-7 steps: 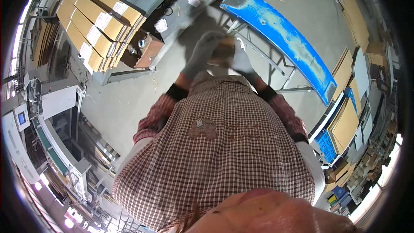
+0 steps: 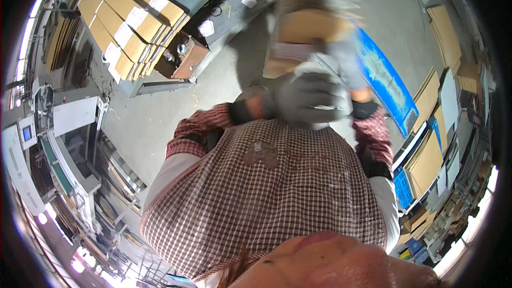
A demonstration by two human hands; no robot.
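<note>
My left hand (image 2: 308, 97), in a grey glove, is in front of my chest with its fingers curled closed; a thin whitish edge shows by the fingers, and what they hold is hidden. Beside it, my right hand (image 2: 346, 64), also gloved, is smeared by motion, so its fingers cannot be read. Just beyond both hands is a blurred brown cardboard piece (image 2: 306, 25), box-like, with a paler part at its far end. It appears close to the right hand, but the contact is not clear.
A blue worn board (image 2: 386, 69) on a metal frame stands at right. Tied flat cartons (image 2: 125, 26) lie on a bench at far left, next to an open brown box (image 2: 189, 58). Machinery (image 2: 69, 154) lines the left; cardboard sheets (image 2: 426, 154) lean at right.
Both hands have come up and right, and the brown piece now looks larger and farther out. The left hand has crossed toward the right one. The view has shifted slightly.
</note>
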